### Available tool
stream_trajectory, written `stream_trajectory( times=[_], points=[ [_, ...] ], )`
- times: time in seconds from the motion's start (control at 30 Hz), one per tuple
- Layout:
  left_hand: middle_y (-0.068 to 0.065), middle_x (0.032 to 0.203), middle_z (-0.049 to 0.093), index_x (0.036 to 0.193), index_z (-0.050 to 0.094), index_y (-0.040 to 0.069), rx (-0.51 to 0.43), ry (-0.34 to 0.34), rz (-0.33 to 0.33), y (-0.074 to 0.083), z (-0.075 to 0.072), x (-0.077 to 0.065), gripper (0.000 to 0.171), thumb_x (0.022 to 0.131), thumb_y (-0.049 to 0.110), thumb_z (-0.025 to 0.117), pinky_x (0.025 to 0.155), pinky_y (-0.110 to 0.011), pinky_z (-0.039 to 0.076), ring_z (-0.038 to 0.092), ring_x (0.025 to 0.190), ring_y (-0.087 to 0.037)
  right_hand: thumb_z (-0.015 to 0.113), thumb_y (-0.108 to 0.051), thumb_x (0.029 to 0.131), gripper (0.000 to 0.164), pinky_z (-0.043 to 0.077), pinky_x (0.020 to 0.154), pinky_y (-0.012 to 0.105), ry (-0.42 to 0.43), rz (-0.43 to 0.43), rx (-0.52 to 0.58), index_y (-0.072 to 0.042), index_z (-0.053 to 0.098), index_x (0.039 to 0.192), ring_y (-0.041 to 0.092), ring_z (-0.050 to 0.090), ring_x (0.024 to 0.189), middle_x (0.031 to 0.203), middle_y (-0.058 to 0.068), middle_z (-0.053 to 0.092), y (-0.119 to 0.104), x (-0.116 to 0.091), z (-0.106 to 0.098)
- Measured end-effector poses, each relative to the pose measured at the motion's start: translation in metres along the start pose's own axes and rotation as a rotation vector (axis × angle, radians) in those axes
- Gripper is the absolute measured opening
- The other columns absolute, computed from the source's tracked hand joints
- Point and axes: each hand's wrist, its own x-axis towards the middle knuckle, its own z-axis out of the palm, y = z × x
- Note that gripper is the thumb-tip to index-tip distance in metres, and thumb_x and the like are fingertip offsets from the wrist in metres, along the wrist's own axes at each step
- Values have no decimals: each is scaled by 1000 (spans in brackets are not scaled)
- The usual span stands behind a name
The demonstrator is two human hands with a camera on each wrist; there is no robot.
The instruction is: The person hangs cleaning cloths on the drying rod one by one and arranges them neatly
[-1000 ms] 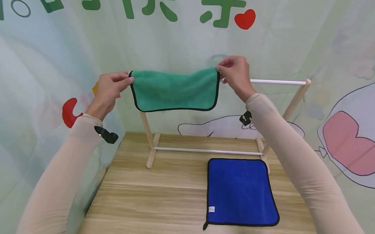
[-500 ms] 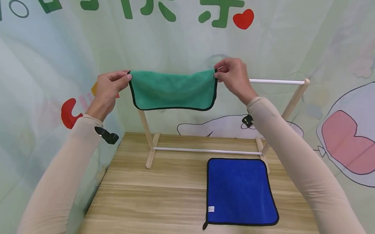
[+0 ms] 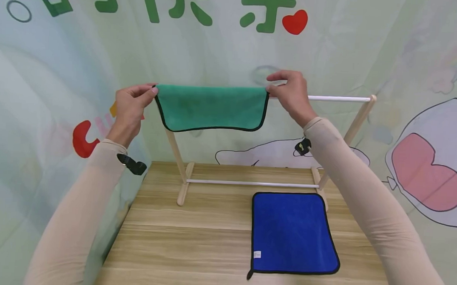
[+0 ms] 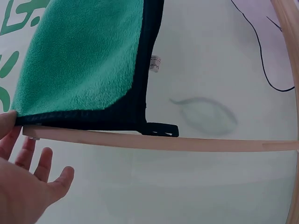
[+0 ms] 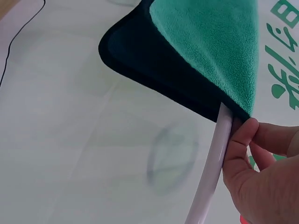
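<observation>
Left hand (image 3: 129,108) and right hand (image 3: 292,94) each pinch 1 end of a green, black-edged plush cloth (image 3: 211,107), draped over the left half of a white-rodded wooden rack (image 3: 253,184); a square blue cloth (image 3: 294,233) lies nearer, right.

1. I saw the left arm (image 3: 76,208) stretched forward and raised, sleeved down to the wrist.
2. Its left hand (image 3: 129,108) pointed inward, thumb and forefinger pinched together; from the left wrist view, the other fingers (image 4: 44,163) fanned out loosely below.
3. My right arm (image 3: 375,208) reached forward too, slanting inward, likewise sleeved.
4. I had its right hand (image 3: 292,94) turned inward, thumb tip pinching below a finger extended apart from it.
5. Both hands stood well apart, at nearly equal height.
</observation>
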Motion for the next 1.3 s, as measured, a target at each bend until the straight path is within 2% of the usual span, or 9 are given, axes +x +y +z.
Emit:
stream_trajectory(
  times=[0.2, 0.4, 0.57, 0.8, 1.1, 1.3],
  points=[
    [1, 120, 78, 99, 88, 13, 23, 12, 21, -2, 1, -1, 4, 98, 16, 86, 99, -23, 59, 70, 109, -15, 71, -12, 108, 23, 63, 97, 35, -19, -32, -7, 1, 79, 126, 28, 74, 101, 117, 12, 75, -2, -3, 1],
    [-1, 120, 78, 104, 86, 7, -2, 9, 42, -5, 1, -4, 12, 97, 17, 87, 95, -22, 61, 72, 105, -16, 73, -13, 107, 23, 58, 93, 35, -70, -77, -137, -2, 81, 125, 23, 65, 107, 120, 12, 77, -2, -5, 0],
    [-3, 120, 78, 106, 84, 1, -36, 18, 61, -9, 1, -6, 18, 95, 15, 89, 88, -21, 63, 74, 98, -16, 72, -6, 105, 17, 56, 83, 31, -80, -166, -203, 0, 82, 118, 23, 66, 98, 111, 15, 78, 5, -3, 8],
    [-5, 119, 76, 106, 81, -2, -77, 28, 68, -16, 1, -10, 19, 94, 11, 89, 85, -22, 64, 74, 96, -16, 72, -2, 105, 15, 50, 75, 32, -24, -288, -238, 1, 83, 114, 25, 64, 89, 102, 16, 77, 15, -9, 15],
    [-6, 112, 73, 123, 73, 0, -102, 14, 59, -22, 0, -13, 29, 97, 7, 85, 84, -26, 65, 71, 100, -18, 69, 1, 103, 17, 55, 84, 34, 87, -423, -237, 4, 82, 113, 29, 69, 95, 106, 18, 77, 33, -19, 14],
    [-6, 118, 73, 132, 74, 2, -89, -15, 41, -31, -4, -18, 35, 100, 11, 83, 87, -30, 65, 72, 105, -18, 70, 3, 102, 16, 55, 85, 27, 98, -461, -204, 4, 82, 114, 27, 70, 96, 108, 17, 78, 42, -29, 8]
  ],
)
